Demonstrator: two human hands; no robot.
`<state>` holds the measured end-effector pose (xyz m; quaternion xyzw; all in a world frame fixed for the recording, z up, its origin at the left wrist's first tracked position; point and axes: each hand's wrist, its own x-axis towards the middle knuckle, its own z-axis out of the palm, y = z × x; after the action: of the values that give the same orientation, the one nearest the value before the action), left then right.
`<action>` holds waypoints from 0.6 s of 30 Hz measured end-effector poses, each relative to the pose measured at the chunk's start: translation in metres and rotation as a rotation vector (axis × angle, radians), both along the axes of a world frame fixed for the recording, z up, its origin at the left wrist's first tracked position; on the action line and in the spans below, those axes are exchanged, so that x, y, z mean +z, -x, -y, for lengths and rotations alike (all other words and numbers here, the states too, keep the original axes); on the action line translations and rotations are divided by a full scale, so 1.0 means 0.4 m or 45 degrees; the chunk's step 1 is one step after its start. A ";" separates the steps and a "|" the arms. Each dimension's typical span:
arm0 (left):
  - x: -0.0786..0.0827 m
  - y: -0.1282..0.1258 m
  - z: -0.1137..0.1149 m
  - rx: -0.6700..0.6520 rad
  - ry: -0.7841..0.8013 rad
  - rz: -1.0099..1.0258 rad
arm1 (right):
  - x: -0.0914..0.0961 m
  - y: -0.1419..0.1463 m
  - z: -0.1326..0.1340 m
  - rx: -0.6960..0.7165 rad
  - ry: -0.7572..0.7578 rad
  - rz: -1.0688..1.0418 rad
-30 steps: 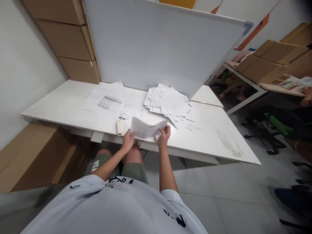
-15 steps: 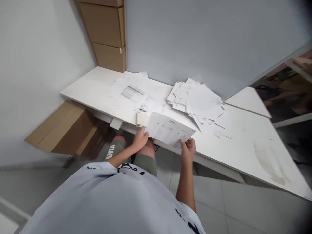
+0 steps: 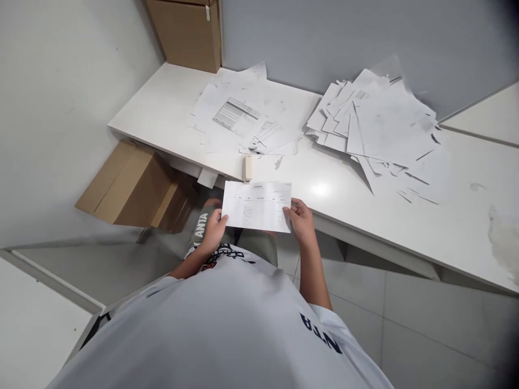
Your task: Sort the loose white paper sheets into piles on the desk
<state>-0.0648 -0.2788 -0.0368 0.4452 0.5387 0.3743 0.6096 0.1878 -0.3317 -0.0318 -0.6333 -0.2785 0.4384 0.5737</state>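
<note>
Between my two hands I hold a printed sheet of paper (image 3: pixel 256 208), with columns of text facing up, above my lap at the table's front edge. My left hand (image 3: pixel 214 229) pinches its lower left corner. On the right side, my right hand (image 3: pixel 300 219) grips the edge with the thumb on top. A small cream-coloured block-like object (image 3: pixel 248 167), perhaps a stapler, lies on the table just beyond the sheet. Whether the paper is one sheet or several held together I cannot tell.
The white table (image 3: pixel 405 216) runs along a grey wall. A messy paper pile (image 3: pixel 389 124) lies at the back right, with flatter loose papers (image 3: pixel 243 116) at the back left. Cardboard boxes (image 3: pixel 186 38) stand in the corner; an open carton (image 3: pixel 121 183) sits below the table's left end.
The sheet has come closer to my body and turned level and squarer to me. Both hands still hold it. My view has shifted, so the cream object now shows more fully.
</note>
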 end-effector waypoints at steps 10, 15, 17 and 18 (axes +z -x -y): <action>0.051 -0.014 0.011 0.076 -0.091 0.032 | -0.014 -0.011 -0.020 -0.020 0.026 0.129; 0.051 0.009 0.038 0.046 -0.036 0.089 | 0.001 0.002 0.001 -0.004 0.058 0.089; 0.050 0.018 0.042 0.026 -0.032 0.106 | 0.002 0.004 -0.003 -0.003 0.052 0.048; 0.048 0.021 0.041 0.020 -0.033 0.115 | 0.000 0.004 -0.010 -0.009 0.048 0.021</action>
<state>-0.0731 -0.2954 -0.0175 0.4314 0.5091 0.4059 0.6244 0.1863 -0.3279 -0.0317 -0.6487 -0.2725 0.4363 0.5609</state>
